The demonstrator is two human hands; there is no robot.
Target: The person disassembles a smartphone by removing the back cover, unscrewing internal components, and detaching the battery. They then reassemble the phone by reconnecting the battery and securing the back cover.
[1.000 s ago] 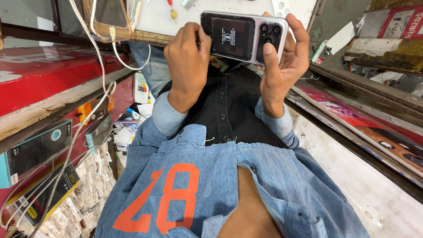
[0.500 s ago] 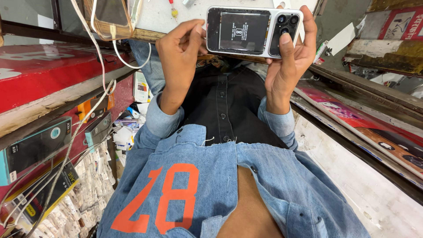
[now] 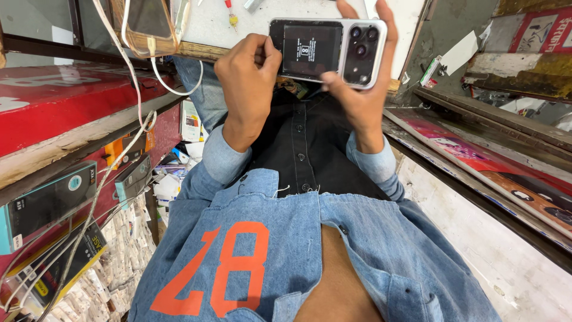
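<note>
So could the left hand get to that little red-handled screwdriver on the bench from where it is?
Probably yes. The left hand is at the phone, and the screwdriver lies just beyond it on the white benchtop, with nothing visible between. It would have to let go of the phone.

Phone point(image 3: 326, 50): back w/ glossy dark glass-like panel, smooth silver-grey frame, prob. metal or plastic, cannot tell which; camera lenses shiny.
Left hand point(image 3: 247, 77) & right hand point(image 3: 357, 89): bare skin on phone edges.
Jacket point(image 3: 310, 256): blue denim cloth, matt, woven; orange numerals flat, matt; frayed threads at hem.
Shirt point(image 3: 307, 149): black cloth, matt, small glossy buttons.
Bench top point(image 3: 220, 24): white, smooth, slightly scuffed; edge raw wood.
Cable point(image 3: 128, 119): white plastic, smooth.
Shelf point(image 3: 65, 113): red painted top, glossy, chipped; rough worn wood edge.
Boxes point(image 3: 50, 200): glossy card/plastic packs.
</note>
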